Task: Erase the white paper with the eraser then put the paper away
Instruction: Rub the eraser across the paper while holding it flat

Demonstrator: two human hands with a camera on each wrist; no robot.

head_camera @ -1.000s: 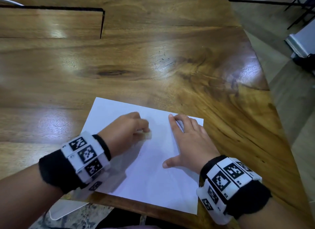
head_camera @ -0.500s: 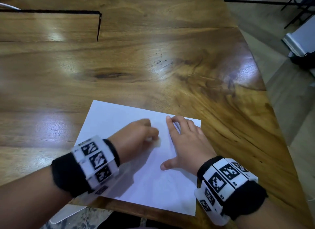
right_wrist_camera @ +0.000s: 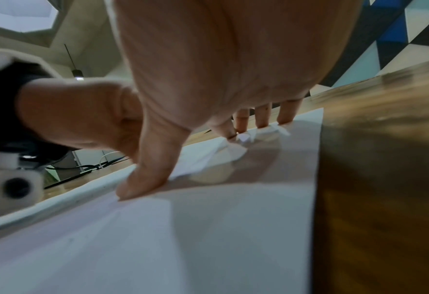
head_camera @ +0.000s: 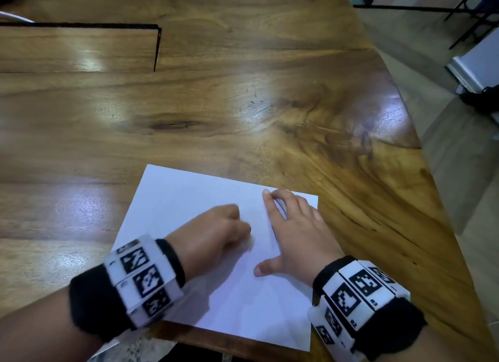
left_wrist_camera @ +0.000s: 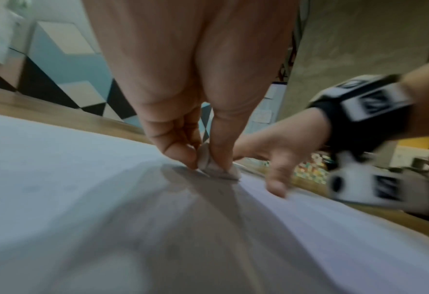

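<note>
Apparently paper (head_camera: 189,199) overhangs table (head_camera: 243,91) edge; eraser (left_wrist_camera: 205,159) centred.

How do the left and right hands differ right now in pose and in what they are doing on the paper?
The left hand is curled and pinches the eraser against the paper; the right hand is spread, fingertips and thumb pressing the sheet, holding nothing. The left works mid-sheet; the right sits near the far right corner. Both touch the paper and wear marker wristbands.

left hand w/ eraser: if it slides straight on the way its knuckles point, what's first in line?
Probably the right hand, which presses the paper flat beside it. The left hand with the eraser points toward its index finger; the gap's depth is unclear.
</note>
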